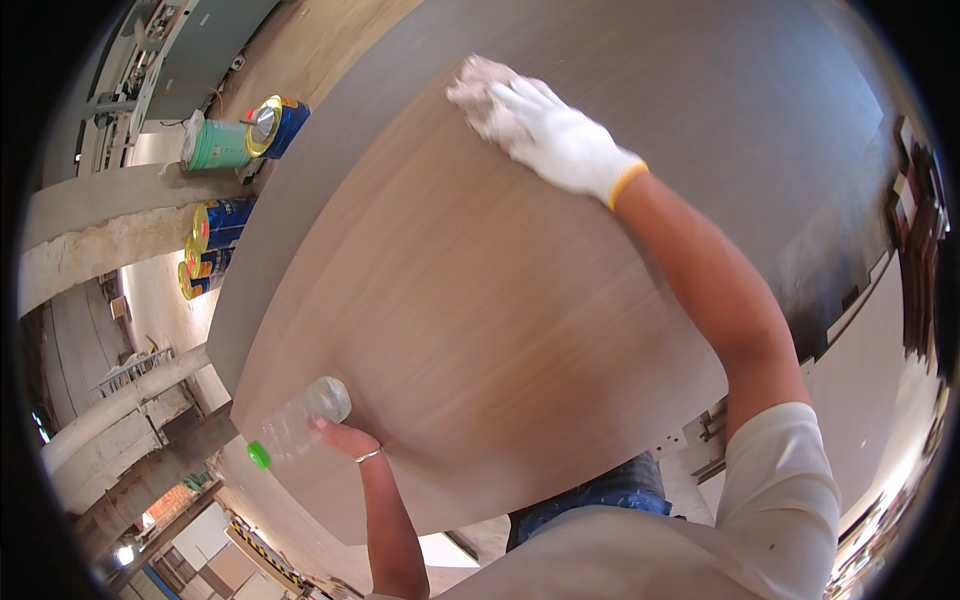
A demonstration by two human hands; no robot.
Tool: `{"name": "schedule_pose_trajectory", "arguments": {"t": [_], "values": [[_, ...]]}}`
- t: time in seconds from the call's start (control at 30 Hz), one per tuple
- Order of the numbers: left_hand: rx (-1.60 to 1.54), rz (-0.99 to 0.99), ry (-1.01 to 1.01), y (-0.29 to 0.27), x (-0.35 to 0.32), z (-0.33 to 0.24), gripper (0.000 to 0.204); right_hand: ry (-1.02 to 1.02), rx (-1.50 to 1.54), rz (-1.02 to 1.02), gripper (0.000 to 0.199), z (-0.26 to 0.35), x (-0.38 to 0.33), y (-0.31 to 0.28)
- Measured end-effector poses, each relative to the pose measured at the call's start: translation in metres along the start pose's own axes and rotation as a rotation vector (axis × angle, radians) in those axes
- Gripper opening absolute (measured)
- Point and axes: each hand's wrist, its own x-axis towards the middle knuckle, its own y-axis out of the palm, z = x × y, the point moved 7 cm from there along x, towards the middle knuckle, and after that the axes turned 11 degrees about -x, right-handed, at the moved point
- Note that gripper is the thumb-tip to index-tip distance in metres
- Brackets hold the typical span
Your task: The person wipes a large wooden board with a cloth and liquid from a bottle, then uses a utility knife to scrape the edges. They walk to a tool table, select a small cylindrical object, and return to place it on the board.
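A clear plastic bottle with a green cap (290,426) is in my left hand (346,438), held tilted over the near left part of a wood-grain panel (450,300). The bottle's capped end points to the lower left. My bare fingers close on its side, partly hidden. At the panel's far side, my right hand (560,138) wears a white knit glove with a yellow cuff. It presses a pale, pinkish rag (482,92) on the surface; motion blurs the rag and fingertips. Some darker, wet-looking streaks run along the grain.
A larger grey panel (300,210) lies under the brown one. Beyond its left edge stand blue and yellow cans (222,222) and a green bucket (218,145). Stacked dark strips (918,230) rise at the right. My legs are against the near edge.
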Motion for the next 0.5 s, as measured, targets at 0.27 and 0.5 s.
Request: {"name": "schedule_pose_trajectory", "arguments": {"t": [0.27, 0.5], "values": [[0.003, -0.028, -0.054, -0.005, -0.006, 0.003, 0.091, 0.284, 0.126, 0.389, 0.061, -0.017, -0.137, -0.026], [-0.100, -0.020, -0.049, -0.001, -0.009, -0.001, 0.091, 0.158, -0.036, 0.328, 0.066, 0.009, -0.237, -0.070]]}}
